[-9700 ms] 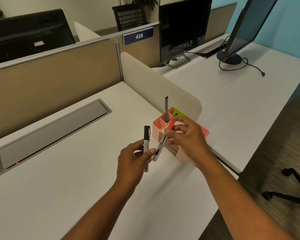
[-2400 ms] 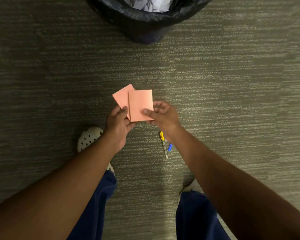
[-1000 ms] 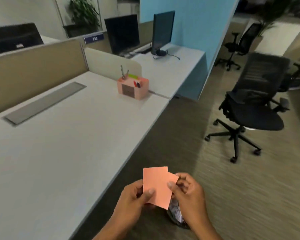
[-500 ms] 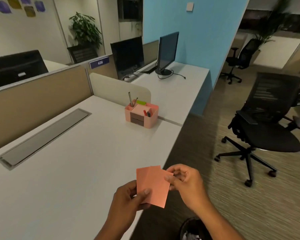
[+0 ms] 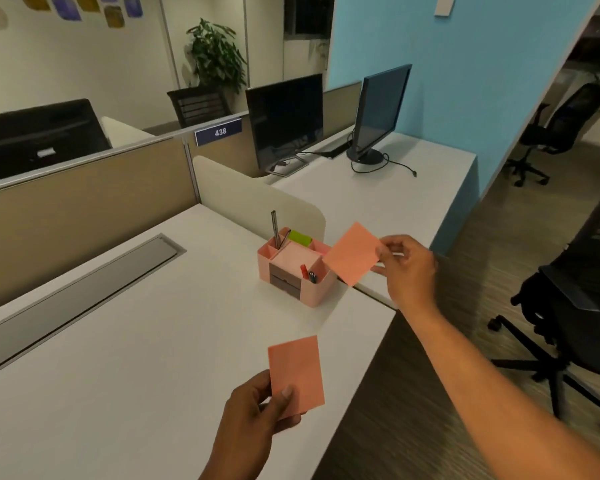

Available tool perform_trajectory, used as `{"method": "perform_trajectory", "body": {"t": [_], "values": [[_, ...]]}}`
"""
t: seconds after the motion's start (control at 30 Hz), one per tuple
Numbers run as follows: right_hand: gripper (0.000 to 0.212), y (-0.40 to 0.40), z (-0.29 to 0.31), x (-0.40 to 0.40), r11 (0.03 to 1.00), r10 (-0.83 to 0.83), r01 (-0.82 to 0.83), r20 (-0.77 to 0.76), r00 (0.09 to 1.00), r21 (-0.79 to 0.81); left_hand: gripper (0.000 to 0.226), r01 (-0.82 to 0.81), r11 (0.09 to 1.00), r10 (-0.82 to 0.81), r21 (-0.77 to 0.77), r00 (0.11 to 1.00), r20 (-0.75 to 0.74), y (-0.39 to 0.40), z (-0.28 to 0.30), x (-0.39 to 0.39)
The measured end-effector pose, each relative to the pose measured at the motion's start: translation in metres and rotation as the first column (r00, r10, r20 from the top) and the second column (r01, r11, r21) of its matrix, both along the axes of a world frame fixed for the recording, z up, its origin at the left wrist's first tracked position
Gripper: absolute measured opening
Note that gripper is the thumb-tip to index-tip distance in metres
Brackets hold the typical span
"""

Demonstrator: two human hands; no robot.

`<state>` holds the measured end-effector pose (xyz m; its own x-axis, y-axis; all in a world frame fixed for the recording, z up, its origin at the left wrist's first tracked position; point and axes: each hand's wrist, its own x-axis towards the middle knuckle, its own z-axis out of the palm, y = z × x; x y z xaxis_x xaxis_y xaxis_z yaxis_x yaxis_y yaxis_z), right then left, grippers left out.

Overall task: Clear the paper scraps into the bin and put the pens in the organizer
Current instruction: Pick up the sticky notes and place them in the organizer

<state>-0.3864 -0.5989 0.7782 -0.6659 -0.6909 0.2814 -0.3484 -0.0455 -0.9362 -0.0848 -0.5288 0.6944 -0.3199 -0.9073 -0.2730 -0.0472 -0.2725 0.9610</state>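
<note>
Two orange paper scraps, one pinched upright by left hand at near worktop edge, other pinched by right hand just right of pink organizer holding pens, apparently separated for individual handling.

Dim, warm indoor light falls from overhead, leaving the desk evenly lit with soft shadows beside the organizer. Wide-angle bending curves lines toward the edges. The chair right of the desk is motion-blurred.
</note>
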Motion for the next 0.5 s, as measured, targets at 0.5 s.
{"method": "perform_trajectory", "body": {"t": [0.5], "values": [[0.011,-0.16,-0.075,-0.041,0.981,0.112,-0.038,-0.388,0.915,0.192,0.031,-0.025,0.999,0.024,0.032,1.0,0.012,-0.085,0.011,-0.056]]}}
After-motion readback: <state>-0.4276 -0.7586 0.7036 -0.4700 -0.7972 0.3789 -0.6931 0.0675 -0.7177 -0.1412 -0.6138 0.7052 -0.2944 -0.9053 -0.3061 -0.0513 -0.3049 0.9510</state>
